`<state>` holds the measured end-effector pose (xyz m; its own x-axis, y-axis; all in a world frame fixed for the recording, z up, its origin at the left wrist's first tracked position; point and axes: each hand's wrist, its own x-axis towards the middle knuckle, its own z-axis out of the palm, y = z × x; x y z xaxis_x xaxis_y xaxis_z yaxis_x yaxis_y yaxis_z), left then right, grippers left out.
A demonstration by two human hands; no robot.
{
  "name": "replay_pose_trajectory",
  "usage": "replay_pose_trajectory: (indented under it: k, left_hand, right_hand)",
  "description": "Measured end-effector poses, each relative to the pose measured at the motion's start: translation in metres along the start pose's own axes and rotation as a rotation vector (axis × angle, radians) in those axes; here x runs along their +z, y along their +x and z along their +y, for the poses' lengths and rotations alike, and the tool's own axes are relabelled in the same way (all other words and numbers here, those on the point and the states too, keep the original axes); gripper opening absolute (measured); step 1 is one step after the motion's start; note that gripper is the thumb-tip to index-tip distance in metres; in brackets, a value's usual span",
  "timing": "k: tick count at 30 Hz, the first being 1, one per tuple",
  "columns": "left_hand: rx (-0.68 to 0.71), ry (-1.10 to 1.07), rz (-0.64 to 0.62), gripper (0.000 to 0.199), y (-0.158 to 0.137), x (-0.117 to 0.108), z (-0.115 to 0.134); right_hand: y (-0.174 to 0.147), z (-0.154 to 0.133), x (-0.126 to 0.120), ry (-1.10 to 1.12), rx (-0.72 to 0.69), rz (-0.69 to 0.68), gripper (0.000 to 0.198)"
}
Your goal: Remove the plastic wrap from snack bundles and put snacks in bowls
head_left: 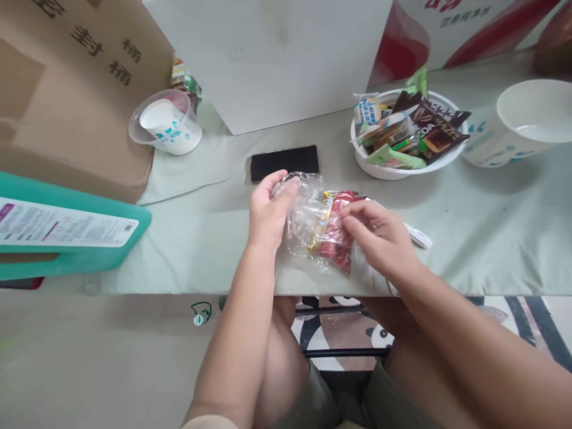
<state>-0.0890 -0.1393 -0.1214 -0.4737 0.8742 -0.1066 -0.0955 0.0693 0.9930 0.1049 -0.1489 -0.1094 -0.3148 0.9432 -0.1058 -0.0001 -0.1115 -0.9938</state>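
Observation:
A clear, crinkled plastic bag (300, 229) is between my two hands at the table's front edge. My left hand (271, 205) pinches the bag's upper left part between thumb and fingers. A red and yellow snack packet (338, 229) lies inside or just behind the clear plastic; I cannot tell which. At its right side my right hand (379, 235) has thumb and fingers drawn together on the plastic or the packet. Partly hidden behind the right hand is a white flat object (419, 236). Just beyond my left hand lies a black phone (285, 164).
At the back right stands a white bowl (404, 173) of wrapped snacks, beside a white paper cup (487, 140). Paper and plastic cups (172, 128) lie at the left. A cardboard box (80, 113), a green container (89, 262) and a white box (277, 65) border the table (187, 238).

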Motion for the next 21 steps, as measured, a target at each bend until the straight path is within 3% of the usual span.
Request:
replay_pose_trajectory:
  k: [4,9,15,18,21]
  left_hand:
    - [-0.078,-0.009,-0.062,0.021,-0.001,-0.009,0.01]
    - [-0.163,0.0,0.025,0.019,0.0,-0.017,0.023]
    - [-0.102,0.064,0.067,0.015,0.001,-0.022,0.023]
    - [-0.065,0.08,0.096,0.015,0.0,-0.021,0.021]
    - [-0.068,0.055,0.15,0.014,0.001,-0.017,0.02]
  right_hand:
    - [0.004,0.009,-0.012,-0.048,-0.06,0.223,0.008]
    - [0.009,0.015,-0.025,0.012,-0.13,0.407,0.01]
    - [0.014,0.01,-0.041,0.154,-0.162,0.617,0.004]
    - [0.012,0.01,-0.051,0.151,-0.18,0.634,0.01]
    - [0.007,0.011,-0.056,0.203,-0.12,0.466,0.034]
